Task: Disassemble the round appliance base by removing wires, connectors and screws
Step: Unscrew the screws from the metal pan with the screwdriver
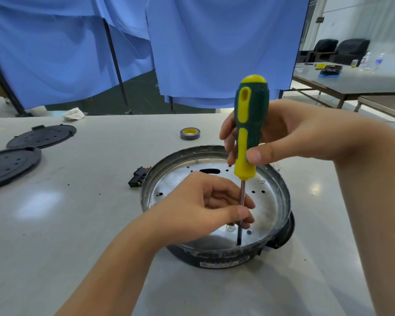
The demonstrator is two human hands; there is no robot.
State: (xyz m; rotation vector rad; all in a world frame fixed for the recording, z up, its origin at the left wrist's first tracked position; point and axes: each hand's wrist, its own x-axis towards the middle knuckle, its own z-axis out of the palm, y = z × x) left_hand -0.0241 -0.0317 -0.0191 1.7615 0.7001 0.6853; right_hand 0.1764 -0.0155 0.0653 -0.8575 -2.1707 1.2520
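A: What sat nearest the camera?

B: The round appliance base [217, 215], a shallow pan with a silver floor and dark outer wall, on the grey table [78, 224]. The near table edge was out of view. A screwdriver [246, 144] stood almost upright in it, long axis vertical, tip down on the floor at the pan's 6 o'clock, green and yellow handle pointing up.

A: And the hands?

B: The left hand [205, 206] came in from 7 o'clock, thumb and fingertips pinching the bare shaft low down. The right hand [283, 135] came from 3 o'clock, thumb and fingers curled round the lower handle.

A: Anything inside the pan?

B: A screw [230, 228] lay just left of the shaft near the tip; I couldn't tell if it was loose. Small holes and a slot marked the floor toward 12 o'clock.

A: Room around it?

B: Bare table at 9 o'clock and toward the near side. A black connector block [138, 177] touched or nearly touched the rim at 10 o'clock. Farther, two black perforated lids [25, 151] lay at 10 o'clock, overlapping, and a tape roll [190, 133] at 12. Beyond the far edge hung blue curtains [203, 46].
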